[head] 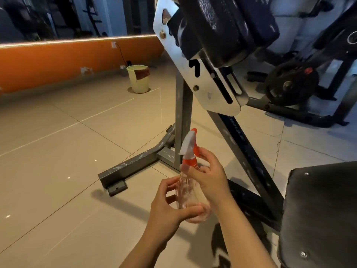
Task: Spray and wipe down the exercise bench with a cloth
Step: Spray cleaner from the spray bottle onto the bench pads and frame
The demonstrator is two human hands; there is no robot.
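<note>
A clear spray bottle point(188, 187) with an orange collar and a white-and-orange trigger head is held upright in front of me over the floor. My left hand point(167, 205) cups the bottle's lower body, thumb under its base. My right hand point(207, 176) grips the neck just under the collar, one finger up by the orange trigger. The exercise bench has a black arm pad point(228, 26) tilted at top centre, a grey steel frame point(182, 113), and a black seat pad point(320, 213) at the lower right. A reddish-brown cloth point(143, 72) hangs over a bucket's rim far off.
A pale yellow bucket point(139, 82) stands on the tiled floor by the orange wall point(58, 60). The bench's floor foot point(123, 171) juts left of my hands. A weight plate point(289, 84) and another dark machine sit at the right rear.
</note>
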